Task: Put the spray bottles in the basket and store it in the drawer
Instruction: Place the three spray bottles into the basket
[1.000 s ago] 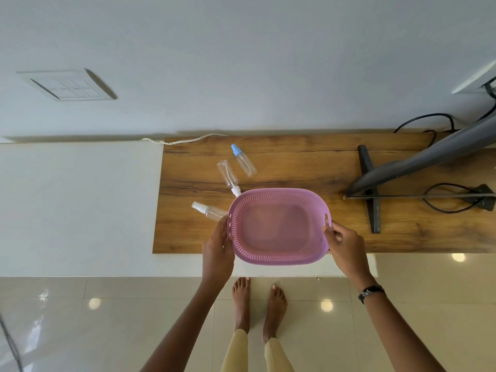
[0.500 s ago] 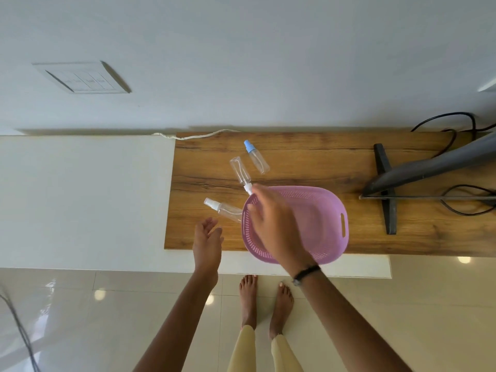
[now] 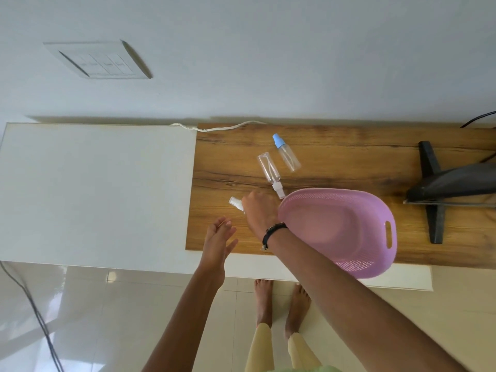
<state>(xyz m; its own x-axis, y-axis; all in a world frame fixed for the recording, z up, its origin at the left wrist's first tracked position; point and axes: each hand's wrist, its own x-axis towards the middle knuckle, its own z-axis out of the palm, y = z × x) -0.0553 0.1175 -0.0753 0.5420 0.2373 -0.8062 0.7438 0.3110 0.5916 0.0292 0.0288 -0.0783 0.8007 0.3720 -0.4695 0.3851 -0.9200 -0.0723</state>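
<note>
A pink perforated basket (image 3: pixel 370 210) rests on the wooden top (image 3: pixel 335 146), overhanging its front edge. Three clear spray bottles lie left of it. The blue-capped bottle (image 3: pixel 285 153) is farthest back. A white-nozzle bottle (image 3: pixel 269 170) lies with its nozzle close to the basket rim. The nearest bottle (image 3: pixel 235 202) shows only its white cap, because my right hand (image 3: pixel 259 210) is closed over its body. My left hand (image 3: pixel 218 237) hovers at the front edge with fingers spread and holds nothing.
A dark monitor with a black stand foot (image 3: pixel 432 191) occupies the right of the wooden top. A white surface (image 3: pixel 102 189) adjoins on the left. A white cord (image 3: pixel 225 127) runs along the back. A switch panel (image 3: pixel 99 60) is on the wall. Bare feet stand on the tiled floor.
Both hands released the basket, which now sits on the top. My right hand crossed over it to the left and closed on the nearest bottle. My left hand drew back and opened.
</note>
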